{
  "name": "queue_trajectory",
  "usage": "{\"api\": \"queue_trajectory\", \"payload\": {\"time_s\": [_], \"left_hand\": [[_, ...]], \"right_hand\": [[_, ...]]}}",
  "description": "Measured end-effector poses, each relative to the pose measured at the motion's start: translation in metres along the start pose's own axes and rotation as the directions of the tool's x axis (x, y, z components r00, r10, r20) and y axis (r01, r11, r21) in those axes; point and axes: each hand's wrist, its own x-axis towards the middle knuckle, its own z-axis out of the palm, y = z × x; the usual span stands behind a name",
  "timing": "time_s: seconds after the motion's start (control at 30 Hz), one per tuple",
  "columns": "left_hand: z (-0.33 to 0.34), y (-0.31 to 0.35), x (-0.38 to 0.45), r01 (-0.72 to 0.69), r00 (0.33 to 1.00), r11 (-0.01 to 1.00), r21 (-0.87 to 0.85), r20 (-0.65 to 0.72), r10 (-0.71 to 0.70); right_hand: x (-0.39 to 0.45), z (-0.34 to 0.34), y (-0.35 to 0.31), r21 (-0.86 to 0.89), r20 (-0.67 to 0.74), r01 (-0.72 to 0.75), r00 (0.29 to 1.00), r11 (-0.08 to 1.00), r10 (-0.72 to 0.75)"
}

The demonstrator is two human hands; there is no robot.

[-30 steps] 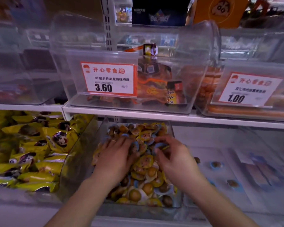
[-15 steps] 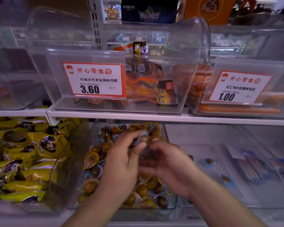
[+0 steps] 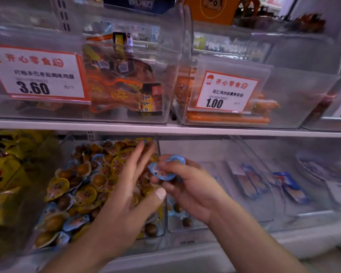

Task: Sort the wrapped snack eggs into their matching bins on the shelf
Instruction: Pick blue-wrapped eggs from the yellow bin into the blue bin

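At the centre of the frame the right hand (image 3: 187,186) pinches a blue-wrapped egg (image 3: 165,168) between thumb and fingertips, holding it up over the divider between two clear bins on the lower shelf (image 3: 244,133). Lifted there it is clear of the pile and, by my reading, bound for the nearly bare bin (image 3: 215,223) at lower centre-right, where a few blue packets and loose brown eggs already lie.

The left hand (image 3: 126,198) holds nothing — its fingers are spread and fairly straight over the mixed bin (image 3: 53,194) at lower left of centre, probably to steady or comb the heap for the next blue one. That bin is heaped with yellow-wrapped eggs (image 3: 56,188) and blue ones jumbled together, so most of the sorting seems still ahead.

Further right, flat blue packets (image 3: 291,186) lie in another bin — blurred, so what they are I cannot tell. On the shelf above, price tags reading 3.60 (image 3: 35,75) and 1.00 (image 3: 224,91) front bins of other snacks.
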Motion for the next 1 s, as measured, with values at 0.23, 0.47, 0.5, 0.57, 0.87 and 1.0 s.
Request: {"api": "queue_trajectory", "payload": {"time_s": [0.23,0.47,0.5,0.57,0.87,1.0], "left_hand": [[-0.048,-0.019,-0.007,0.049,0.994,0.626,0.778,-0.101,0.047],[-0.086,-0.001,-0.026,0.088,0.992,0.506,0.858,-0.120,0.031],[-0.089,0.003,-0.032,0.103,0.987,0.512,0.853,-0.152,0.055],[-0.097,0.012,-0.046,0.159,0.968,0.520,0.840,-0.235,0.084],[-0.117,0.034,-0.120,0.319,0.908,0.514,0.796,-0.412,0.074],[-0.131,0.028,-0.137,0.371,0.876,0.518,0.771,-0.476,0.081]], "right_hand": [[0.032,-0.093,-0.026,-0.483,-0.352,-0.116,0.933,0.868,-0.071],[0.048,-0.101,-0.034,-0.620,-0.415,0.046,0.828,0.783,-0.377],[0.047,-0.092,-0.031,-0.664,-0.372,0.095,0.819,0.742,-0.437],[0.041,-0.068,-0.021,-0.763,-0.220,0.200,0.814,0.615,-0.537],[0.003,0.040,0.046,-0.825,0.556,0.559,0.777,-0.083,-0.294],[0.005,0.068,0.088,-0.716,0.697,0.690,0.715,-0.109,-0.055]]}}
